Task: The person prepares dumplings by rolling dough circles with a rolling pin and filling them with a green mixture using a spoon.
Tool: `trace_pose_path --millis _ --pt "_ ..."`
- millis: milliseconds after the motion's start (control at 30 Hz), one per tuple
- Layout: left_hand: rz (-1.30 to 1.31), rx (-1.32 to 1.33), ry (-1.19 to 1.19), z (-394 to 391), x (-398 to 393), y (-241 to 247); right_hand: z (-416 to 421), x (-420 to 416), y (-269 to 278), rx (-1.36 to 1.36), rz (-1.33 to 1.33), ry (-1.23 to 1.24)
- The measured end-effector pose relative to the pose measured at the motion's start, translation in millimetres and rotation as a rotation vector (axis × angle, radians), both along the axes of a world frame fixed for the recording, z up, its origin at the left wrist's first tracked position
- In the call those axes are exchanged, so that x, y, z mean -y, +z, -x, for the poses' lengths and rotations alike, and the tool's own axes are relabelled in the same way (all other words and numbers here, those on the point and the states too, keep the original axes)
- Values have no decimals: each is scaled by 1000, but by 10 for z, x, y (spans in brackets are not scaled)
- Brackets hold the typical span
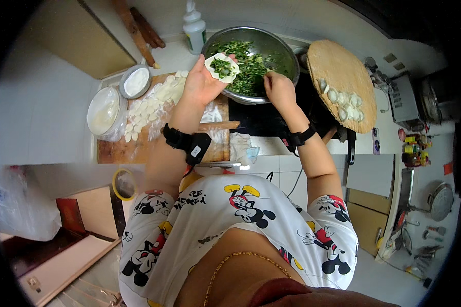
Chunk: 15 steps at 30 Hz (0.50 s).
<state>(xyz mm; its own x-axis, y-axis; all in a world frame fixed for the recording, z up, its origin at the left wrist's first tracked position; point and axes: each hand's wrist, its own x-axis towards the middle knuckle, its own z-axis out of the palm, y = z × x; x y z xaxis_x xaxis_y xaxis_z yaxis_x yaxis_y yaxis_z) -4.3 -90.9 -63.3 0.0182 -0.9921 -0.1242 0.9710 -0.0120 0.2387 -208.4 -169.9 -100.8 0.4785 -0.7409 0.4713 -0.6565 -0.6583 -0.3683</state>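
Observation:
My left hand [203,82] holds a round dough wrapper [233,71] on its palm and fingers, at the left rim of a steel mixing bowl [249,100]. Chopped green filling [219,66] sits in the wrapper's middle. More chopped green filling [249,73] lies in the bowl. Over the bowl's right side, my right hand [280,88] has its fingers drawn together near the filling. Whether a utensil is between those fingers is hidden.
Flattened wrappers [165,92] and dough pieces [142,117] lie on a floured wooden board [115,151], beside a rolling pin [219,125] and a bowl of flour [136,81]. At right, a round tray [342,65] bears several dumplings [345,101]. A pan handle [351,147] juts toward me.

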Motion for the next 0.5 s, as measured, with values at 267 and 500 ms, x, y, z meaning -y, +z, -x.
trace_pose_path --millis 267,500 --pt "41 53 -67 -336 -515 198 -313 -565 338 142 94 136" --pt "161 172 -270 -628 -907 315 -957 -1231 832 308 156 529"
